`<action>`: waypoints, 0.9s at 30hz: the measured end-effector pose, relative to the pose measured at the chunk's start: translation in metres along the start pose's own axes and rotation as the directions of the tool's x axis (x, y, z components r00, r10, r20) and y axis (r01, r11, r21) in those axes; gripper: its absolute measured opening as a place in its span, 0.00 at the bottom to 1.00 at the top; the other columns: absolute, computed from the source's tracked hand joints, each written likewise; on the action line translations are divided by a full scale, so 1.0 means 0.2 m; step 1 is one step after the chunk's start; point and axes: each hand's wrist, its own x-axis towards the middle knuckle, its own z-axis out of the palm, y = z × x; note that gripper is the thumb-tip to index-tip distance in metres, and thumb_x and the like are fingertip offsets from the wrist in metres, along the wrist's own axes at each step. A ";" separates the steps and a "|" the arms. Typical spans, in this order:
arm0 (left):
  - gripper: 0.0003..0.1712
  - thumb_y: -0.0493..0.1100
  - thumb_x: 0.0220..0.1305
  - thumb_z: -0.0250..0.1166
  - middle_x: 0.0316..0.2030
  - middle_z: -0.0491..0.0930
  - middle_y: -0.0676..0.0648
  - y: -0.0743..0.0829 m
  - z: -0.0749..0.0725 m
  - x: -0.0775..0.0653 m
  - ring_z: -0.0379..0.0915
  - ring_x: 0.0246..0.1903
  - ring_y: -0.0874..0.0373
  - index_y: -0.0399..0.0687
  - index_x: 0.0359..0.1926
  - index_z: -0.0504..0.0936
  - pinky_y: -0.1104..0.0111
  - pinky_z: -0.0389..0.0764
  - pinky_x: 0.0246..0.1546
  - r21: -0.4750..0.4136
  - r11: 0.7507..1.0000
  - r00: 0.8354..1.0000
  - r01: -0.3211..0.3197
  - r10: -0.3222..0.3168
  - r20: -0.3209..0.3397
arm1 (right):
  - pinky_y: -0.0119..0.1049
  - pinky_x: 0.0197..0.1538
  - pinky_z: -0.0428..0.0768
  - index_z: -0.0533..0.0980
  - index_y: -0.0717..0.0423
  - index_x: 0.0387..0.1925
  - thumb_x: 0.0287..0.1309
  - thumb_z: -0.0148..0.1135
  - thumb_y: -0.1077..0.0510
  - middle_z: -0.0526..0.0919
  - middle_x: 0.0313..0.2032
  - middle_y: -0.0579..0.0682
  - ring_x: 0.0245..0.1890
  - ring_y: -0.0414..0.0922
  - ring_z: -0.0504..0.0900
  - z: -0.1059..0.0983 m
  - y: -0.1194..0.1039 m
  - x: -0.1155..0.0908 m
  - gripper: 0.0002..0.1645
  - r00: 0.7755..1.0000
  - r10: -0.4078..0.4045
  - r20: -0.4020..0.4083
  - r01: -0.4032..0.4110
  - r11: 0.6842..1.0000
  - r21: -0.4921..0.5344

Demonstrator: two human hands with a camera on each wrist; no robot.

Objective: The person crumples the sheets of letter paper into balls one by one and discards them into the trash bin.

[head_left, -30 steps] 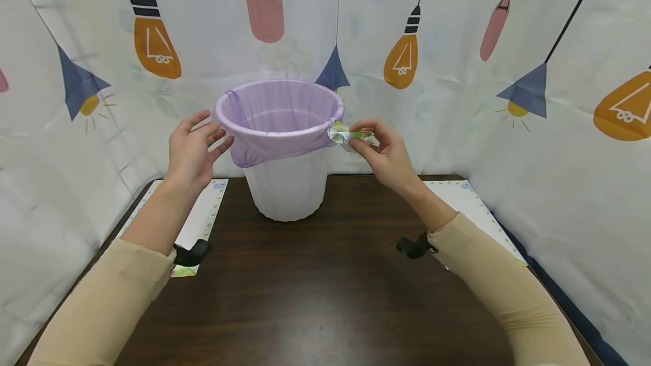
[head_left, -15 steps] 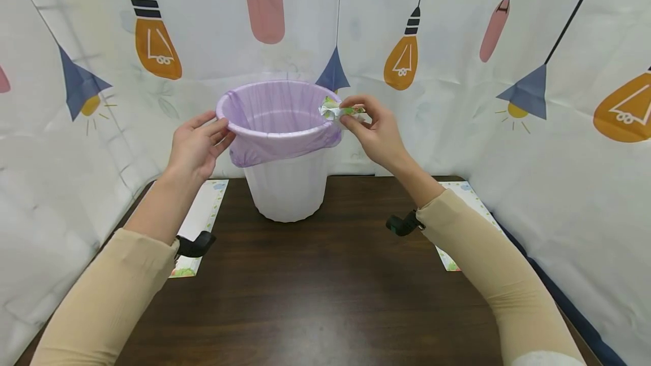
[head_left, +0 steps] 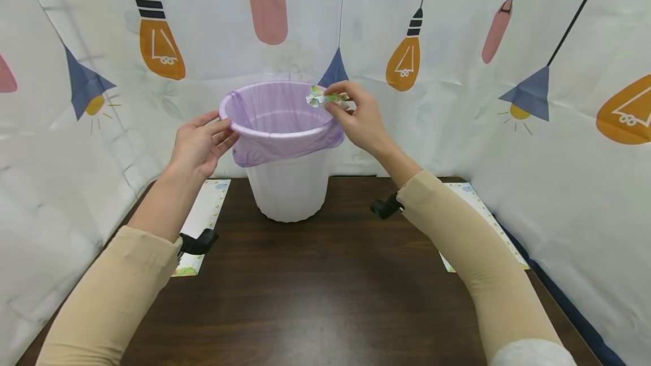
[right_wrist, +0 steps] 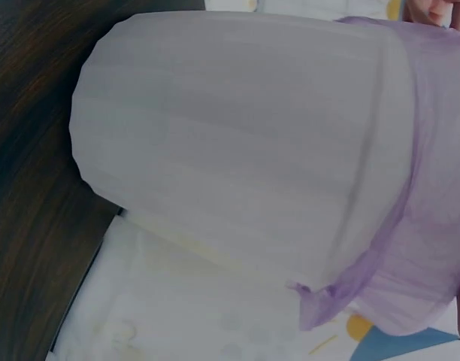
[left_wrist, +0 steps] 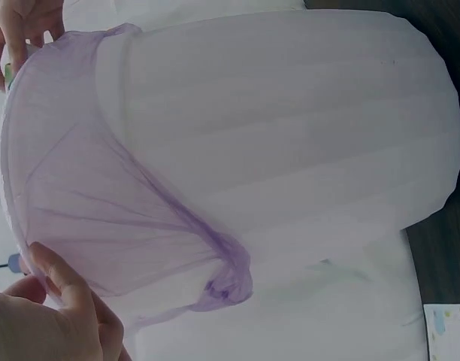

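Note:
A white trash can (head_left: 290,191) stands upright on the table, its rim covered by a purple bag (head_left: 282,148) folded down outside. My left hand (head_left: 195,148) holds the can's left rim; in the left wrist view its fingers (left_wrist: 65,282) lie against the bag, with the thumb at the rim's edge. Between thumb and fingertips, my right hand (head_left: 361,117) pinches a crumpled wrapper (head_left: 316,97), white with green and yellow print, over the right side of the can's mouth. The right wrist view mostly shows the can's side (right_wrist: 230,143), and the wrapper is hidden there.
The dark wooden table (head_left: 315,281) bears a white sheet with a printed border (head_left: 203,208) on the left and a similar sheet (head_left: 465,191) on the right, partly behind my sleeve. A patterned white curtain (head_left: 458,112) closes off the back and sides.
My right hand has carried the wrapper up and left, from beside the rim to over the can's mouth. My left hand has moved slightly right and taken hold of the rim.

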 end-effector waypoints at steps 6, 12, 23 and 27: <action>0.44 0.26 0.70 0.62 0.61 0.69 0.43 0.00 0.00 0.00 0.82 0.37 0.60 0.38 0.80 0.51 0.70 0.84 0.42 0.007 1.000 1.000 0.004 -0.004 0.003 | 0.34 0.49 0.81 0.82 0.59 0.50 0.64 0.69 0.66 0.81 0.50 0.53 0.52 0.44 0.78 0.04 0.01 0.05 0.13 0.999 0.028 0.036 -0.026 0.999 -0.036; 0.43 0.26 0.70 0.61 0.60 0.70 0.43 0.00 0.00 0.00 0.81 0.36 0.60 0.38 0.79 0.51 0.71 0.84 0.41 0.004 1.000 1.000 0.000 0.000 0.004 | 0.37 0.58 0.79 0.74 0.58 0.67 0.67 0.69 0.58 0.72 0.66 0.54 0.66 0.50 0.73 0.06 0.01 0.06 0.29 0.987 0.131 0.091 -0.127 0.991 -0.043; 0.43 0.26 0.70 0.61 0.58 0.70 0.42 -0.01 0.00 0.00 0.81 0.35 0.60 0.38 0.79 0.51 0.72 0.84 0.41 0.001 1.000 1.000 -0.015 0.015 0.006 | 0.39 0.59 0.78 0.72 0.62 0.65 0.72 0.62 0.56 0.73 0.63 0.54 0.64 0.44 0.71 -0.02 0.05 0.00 0.25 0.995 0.103 -0.020 -0.104 0.992 -0.065; 0.44 0.26 0.69 0.63 0.56 0.72 0.43 -0.01 0.00 0.00 0.81 0.35 0.59 0.38 0.79 0.52 0.71 0.84 0.40 -0.018 1.000 1.000 -0.018 0.018 0.002 | 0.39 0.57 0.79 0.73 0.62 0.64 0.72 0.62 0.57 0.75 0.62 0.53 0.62 0.43 0.73 -0.08 0.09 -0.04 0.23 0.993 0.104 -0.049 -0.108 0.990 -0.090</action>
